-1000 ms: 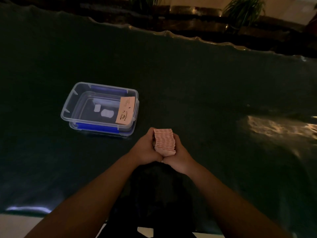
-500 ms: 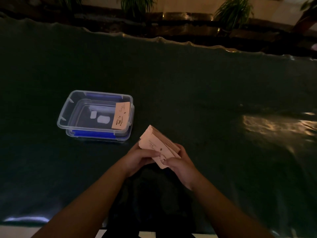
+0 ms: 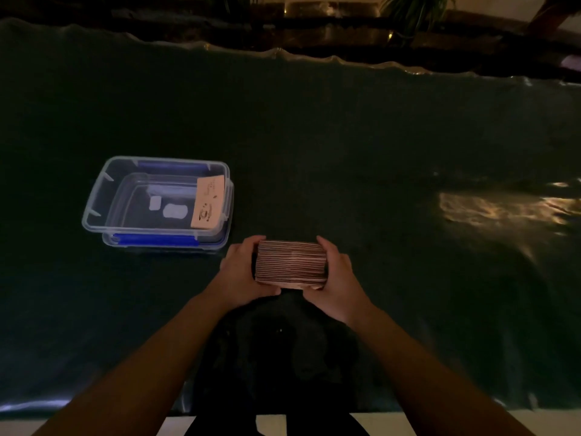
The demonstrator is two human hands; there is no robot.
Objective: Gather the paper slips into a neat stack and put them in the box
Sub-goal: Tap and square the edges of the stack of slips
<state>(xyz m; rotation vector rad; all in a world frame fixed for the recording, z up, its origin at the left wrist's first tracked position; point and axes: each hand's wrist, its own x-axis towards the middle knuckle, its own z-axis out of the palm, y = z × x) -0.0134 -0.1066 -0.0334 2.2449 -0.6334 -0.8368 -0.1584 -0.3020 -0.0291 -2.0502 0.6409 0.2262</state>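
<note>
A dark green cloth (image 3: 314, 136) covered the whole table, its far edge rippled and a patch of warm light glinting on its right side. On its left part stood a clear plastic box (image 3: 94, 212) with blue clips on its far and near sides, open at the top. A single pink paper slip (image 3: 208, 202) leaned inside the box against its right wall, printed face up, and two pale patches showed on the box floor. Near the box, just off its near right corner, a thick stack of pink paper slips (image 3: 290, 262) stood on edge, squared up, well outside the box. The left hand (image 3: 240, 276) pressed the stack's left end and the right hand (image 3: 338, 278) its right end, fingers curled around it and thumbs on the near side, so that both hands clasped the stack between them.
</note>
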